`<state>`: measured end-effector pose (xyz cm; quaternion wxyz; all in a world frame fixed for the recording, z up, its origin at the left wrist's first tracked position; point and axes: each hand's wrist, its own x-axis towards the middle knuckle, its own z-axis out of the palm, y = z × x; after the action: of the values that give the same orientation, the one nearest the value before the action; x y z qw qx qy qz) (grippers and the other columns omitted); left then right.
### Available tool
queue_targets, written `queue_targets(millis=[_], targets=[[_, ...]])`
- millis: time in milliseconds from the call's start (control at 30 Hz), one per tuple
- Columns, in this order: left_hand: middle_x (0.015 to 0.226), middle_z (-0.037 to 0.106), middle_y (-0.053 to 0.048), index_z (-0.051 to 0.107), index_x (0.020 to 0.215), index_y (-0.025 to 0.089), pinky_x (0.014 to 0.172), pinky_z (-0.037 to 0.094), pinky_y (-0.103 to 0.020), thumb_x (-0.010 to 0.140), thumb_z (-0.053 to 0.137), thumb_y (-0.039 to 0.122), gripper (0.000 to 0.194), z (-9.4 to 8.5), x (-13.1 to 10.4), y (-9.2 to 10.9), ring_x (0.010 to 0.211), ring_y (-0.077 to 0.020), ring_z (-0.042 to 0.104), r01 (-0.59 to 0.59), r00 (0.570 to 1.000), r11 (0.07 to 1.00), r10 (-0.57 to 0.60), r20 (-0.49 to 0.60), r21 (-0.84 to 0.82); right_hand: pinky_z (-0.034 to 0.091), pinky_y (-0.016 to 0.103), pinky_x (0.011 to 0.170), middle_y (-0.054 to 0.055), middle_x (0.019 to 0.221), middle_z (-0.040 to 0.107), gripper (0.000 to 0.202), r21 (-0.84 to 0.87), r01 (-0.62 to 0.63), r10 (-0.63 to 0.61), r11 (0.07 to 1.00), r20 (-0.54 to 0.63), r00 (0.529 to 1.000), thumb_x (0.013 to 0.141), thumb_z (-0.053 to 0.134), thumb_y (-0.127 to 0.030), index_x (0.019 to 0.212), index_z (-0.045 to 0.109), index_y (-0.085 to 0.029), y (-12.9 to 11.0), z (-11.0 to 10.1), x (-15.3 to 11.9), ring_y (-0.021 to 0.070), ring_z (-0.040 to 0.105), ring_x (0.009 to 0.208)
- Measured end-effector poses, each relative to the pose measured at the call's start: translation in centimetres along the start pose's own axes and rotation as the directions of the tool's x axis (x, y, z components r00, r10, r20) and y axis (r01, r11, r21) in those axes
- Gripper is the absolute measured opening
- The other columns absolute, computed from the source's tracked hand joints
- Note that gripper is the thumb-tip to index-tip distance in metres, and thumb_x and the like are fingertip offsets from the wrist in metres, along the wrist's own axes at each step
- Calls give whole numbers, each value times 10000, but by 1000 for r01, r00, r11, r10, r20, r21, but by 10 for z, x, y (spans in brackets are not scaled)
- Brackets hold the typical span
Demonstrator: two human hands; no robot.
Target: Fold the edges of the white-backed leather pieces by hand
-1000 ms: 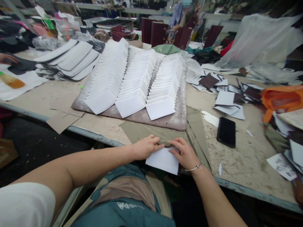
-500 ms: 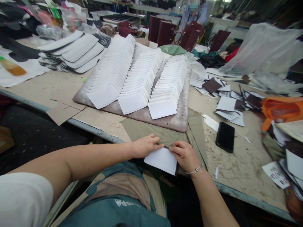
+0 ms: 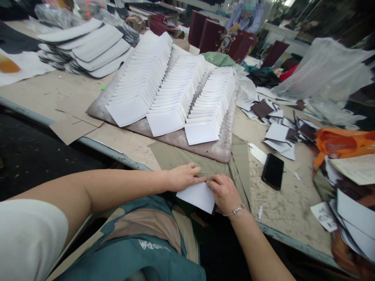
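A small white-faced panel [image 3: 197, 197] with a dark strip at its lower right edge lies at the table's front edge, partly overhanging it. My left hand [image 3: 185, 177] presses its far edge, index finger stretched along it and the other fingers curled. At the far right corner, my right hand [image 3: 225, 191] pinches the same panel with thumb and fingers pressed together. The two hands' fingertips nearly meet there and hide part of that edge. Beneath them spreads an olive cloth [image 3: 175, 156].
Three overlapping rows of white panels [image 3: 202, 134] lie on a brown board [image 3: 225, 150] ahead. A black phone [image 3: 272, 171] and brown-and-white pieces [image 3: 277, 132] are on the right. Curved white panels [image 3: 96, 48] are stacked left. A co-worker [image 3: 246, 19] is across the table.
My left fingertip has slid right along the panel's far edge, closer to my right fingers. The dark strip seen between them is now mostly covered. The camera view has shifted slightly.
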<state>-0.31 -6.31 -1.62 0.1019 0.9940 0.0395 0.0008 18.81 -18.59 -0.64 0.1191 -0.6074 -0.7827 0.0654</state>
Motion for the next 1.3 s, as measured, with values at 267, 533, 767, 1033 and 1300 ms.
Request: queue_targets(millis=[267,533,767,1033,1300], targets=[[989,502,-131,451,1307,175,733,382,-323,825,488,164,484,4,-2,1,848,-237,442,-31,996,999,33,-83,21,498,326,760,53,942,563,273,370,-170,208,914,-66,976,836,600,-318,1089,644,-226,25,6,-17,181,574,851],[1000,499,-131,433,1321,171,767,365,-328,842,469,180,480,5,-4,1,873,-244,437,-33,997,999,34,-76,15,444,317,714,47,820,572,176,148,-10,14,989,-24,1000,891,524,-252,890,696,-213,23,1,-13,171,519,783],[979,495,-125,422,1339,201,771,361,-335,860,444,185,479,5,-2,1,835,-234,442,-29,996,999,31,-78,26,344,419,947,54,895,611,207,-104,54,-46,993,77,996,870,499,-138,954,668,-223,5,-10,-10,201,488,857],[971,495,-119,447,1308,224,705,373,-332,847,462,203,462,8,-3,3,825,-241,446,-41,989,999,46,-137,35,431,346,847,47,923,625,214,117,-117,97,986,162,982,878,494,-262,935,700,-244,8,-19,-5,181,569,835],[999,501,-126,457,1289,236,654,385,-332,831,476,191,461,11,-5,5,838,-246,447,-17,987,1000,18,-160,2,337,242,497,-20,521,521,425,78,-648,563,757,425,709,777,529,-559,615,635,-180,29,-22,30,129,488,546]])
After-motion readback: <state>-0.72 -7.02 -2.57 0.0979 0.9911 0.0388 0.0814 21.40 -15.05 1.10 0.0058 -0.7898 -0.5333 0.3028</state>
